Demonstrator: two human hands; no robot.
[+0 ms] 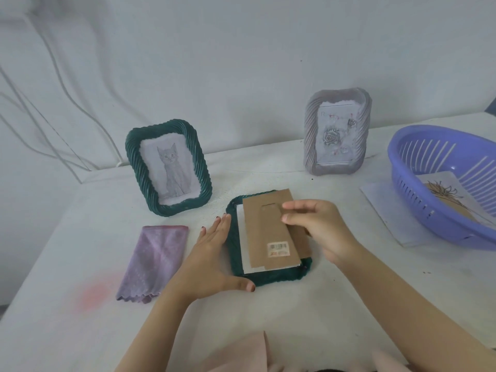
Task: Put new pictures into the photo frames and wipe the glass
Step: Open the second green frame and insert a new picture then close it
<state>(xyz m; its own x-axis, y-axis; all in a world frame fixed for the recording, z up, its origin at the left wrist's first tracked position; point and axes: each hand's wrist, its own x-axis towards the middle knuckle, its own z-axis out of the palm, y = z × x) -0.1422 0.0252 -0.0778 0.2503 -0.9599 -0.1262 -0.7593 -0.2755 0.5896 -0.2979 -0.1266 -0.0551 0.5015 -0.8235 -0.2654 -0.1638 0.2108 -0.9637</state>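
Observation:
A dark green photo frame (279, 276) lies face down on the white table in front of me. On it rests a brown cardboard backing board (264, 232) with a barcode label, over a white sheet (245, 253). My left hand (212, 256) lies flat against the frame's left edge, fingers straight, thumb at its lower edge. My right hand (319, 229) pinches the right side of the backing board between thumb and fingers. A folded purple cloth (154, 260) lies to the left.
A green frame with a cat picture (169, 167) stands at the back left, a grey frame with a rose picture (336, 134) at the back right. A purple plastic basket (426, 210) holding pictures sits on the right, partly over a white sheet (389, 210).

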